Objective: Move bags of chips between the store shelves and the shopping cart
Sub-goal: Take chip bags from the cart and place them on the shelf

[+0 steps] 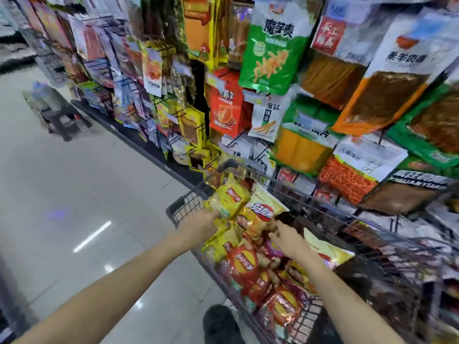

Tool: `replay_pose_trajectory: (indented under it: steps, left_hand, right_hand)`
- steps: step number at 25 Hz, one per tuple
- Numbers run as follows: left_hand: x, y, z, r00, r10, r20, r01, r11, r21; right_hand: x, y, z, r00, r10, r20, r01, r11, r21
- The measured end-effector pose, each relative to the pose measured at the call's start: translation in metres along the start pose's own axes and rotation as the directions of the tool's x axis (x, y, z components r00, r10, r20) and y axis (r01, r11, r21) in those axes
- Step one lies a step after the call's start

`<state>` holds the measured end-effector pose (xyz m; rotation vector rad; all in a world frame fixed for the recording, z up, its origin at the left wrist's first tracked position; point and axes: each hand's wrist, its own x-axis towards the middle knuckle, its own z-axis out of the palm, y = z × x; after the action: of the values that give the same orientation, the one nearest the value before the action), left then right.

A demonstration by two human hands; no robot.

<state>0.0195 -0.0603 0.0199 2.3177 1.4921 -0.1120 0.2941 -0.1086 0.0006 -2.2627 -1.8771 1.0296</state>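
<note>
A dark wire shopping cart stands against the snack shelves, filled with several chip bags. My left hand reaches into the cart and grips the lower edge of a yellow chip bag. My right hand pinches the corner of a cream and orange chip bag lying beside it. A red chip bag lies just below my hands, with more red bags toward the near end of the cart.
Hanging snack packets fill the shelf wall above and right of the cart. Pale tiled aisle floor lies to the left. A small dark stool or cart stands far down the aisle. A dark shoe shows below.
</note>
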Motion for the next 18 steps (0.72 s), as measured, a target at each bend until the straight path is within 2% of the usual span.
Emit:
replay_pose_trajectory:
  steps: [5,7,13,18]
  left_hand:
    - [0.089,0.002,0.011,0.990,0.067,0.124,-0.067,0.998,0.000]
    - [0.118,0.003,0.014,0.989,0.068,0.134,-0.071,0.997,0.022]
    - [0.170,-0.013,0.040,0.965,0.090,0.248,-0.095,0.995,0.010]
    - [0.199,-0.033,0.072,0.928,0.096,0.360,-0.102,0.995,-0.002]
  right_hand:
    - [0.054,0.036,-0.004,0.990,0.141,0.025,-0.143,0.982,0.122]
    - [0.073,0.047,-0.009,0.979,0.202,0.034,-0.205,0.966,0.157]
    - [0.103,0.065,0.017,0.948,0.301,0.100,-0.316,0.926,0.205]
    - [0.131,0.059,0.043,0.891,0.434,0.135,-0.455,0.852,0.260]
